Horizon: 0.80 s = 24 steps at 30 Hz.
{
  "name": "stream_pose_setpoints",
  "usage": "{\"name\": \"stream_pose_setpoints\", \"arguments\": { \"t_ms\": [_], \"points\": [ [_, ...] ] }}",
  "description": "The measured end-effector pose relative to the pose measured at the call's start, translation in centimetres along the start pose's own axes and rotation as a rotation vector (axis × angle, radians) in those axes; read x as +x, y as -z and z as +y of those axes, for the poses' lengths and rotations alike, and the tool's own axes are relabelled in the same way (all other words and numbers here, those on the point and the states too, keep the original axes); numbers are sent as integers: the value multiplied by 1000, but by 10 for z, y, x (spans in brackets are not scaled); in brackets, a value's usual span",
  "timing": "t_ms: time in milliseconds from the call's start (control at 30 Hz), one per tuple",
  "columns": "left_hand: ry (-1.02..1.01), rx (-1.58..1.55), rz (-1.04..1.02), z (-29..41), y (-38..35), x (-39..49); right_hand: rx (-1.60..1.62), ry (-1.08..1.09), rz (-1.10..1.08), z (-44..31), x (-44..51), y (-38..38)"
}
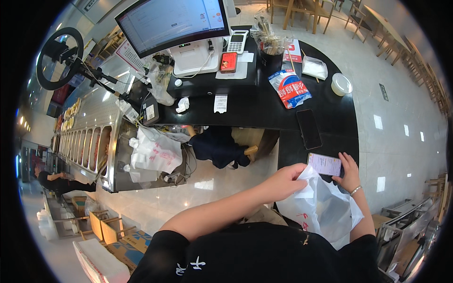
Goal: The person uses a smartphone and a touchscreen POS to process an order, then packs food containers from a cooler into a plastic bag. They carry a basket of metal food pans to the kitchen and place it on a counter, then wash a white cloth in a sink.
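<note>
My left hand (292,179) pinches the rim of a white plastic bag (325,208) between thumb and fingers. The bag bears red writing and hangs loosely before my body, its mouth spread. My right hand (348,172) has its thumb and fingers about the right end of a smartphone (324,165) with a lit screen, at the black counter (339,123). Part of the bag lies across my right forearm. Just beyond the lit phone, a second smartphone (309,129) rests on the counter with its screen dark.
On the counter are a red-and-blue packet (290,88), a lidded tub (341,84), tissues (314,68), skewers in a black holder (270,58), a card terminal (237,41) and a monitor (173,23). A stool with dark cloth (219,145) stands underneath. Another person (65,182) is far left.
</note>
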<state>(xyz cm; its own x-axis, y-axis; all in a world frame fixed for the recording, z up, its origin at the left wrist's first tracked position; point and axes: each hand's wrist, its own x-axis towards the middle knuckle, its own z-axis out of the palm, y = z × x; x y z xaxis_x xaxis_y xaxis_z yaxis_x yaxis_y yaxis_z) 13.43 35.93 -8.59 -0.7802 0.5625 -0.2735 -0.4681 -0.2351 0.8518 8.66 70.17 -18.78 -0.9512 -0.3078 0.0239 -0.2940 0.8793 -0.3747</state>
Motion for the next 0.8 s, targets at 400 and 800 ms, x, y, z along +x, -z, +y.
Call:
{"name": "stream_pose_setpoints", "arguments": {
  "t_ms": [400, 800],
  "points": [
    [53, 139, -33, 19, 6, -15, 80, -417, -324, -128, -97, 106],
    [-40, 93, -101, -16, 36, -44, -71, -93, -8, -159, 10, 216]
  ]
}}
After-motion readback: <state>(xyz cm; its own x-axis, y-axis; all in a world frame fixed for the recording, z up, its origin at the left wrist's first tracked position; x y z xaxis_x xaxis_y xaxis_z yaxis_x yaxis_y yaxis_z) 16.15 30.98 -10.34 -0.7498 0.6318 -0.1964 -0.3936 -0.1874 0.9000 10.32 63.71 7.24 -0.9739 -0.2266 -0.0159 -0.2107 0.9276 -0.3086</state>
